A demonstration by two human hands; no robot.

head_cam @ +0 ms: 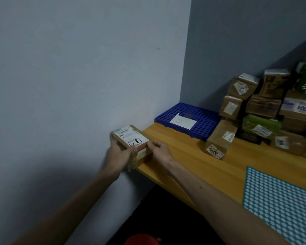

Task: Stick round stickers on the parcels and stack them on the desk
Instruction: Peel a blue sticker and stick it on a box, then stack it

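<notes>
Two hands holding one small brown parcel (131, 141) at left end of wooden surface (189, 163), just beside pale wall. Left hand (117, 154) gripping parcel's left side, fingers curling round its edge. Right hand (160, 150) pinching its right side, fingers bent. White label facing up on parcel. Cannot tell whether parcel is resting on surface. Teal sticker sheet (281, 200) lying on surface at right, well apart. Pile of parcels (265, 106) standing at far right. Blue perforated tray (205, 127) lying near corner, carrying white paper (183, 121).
</notes>
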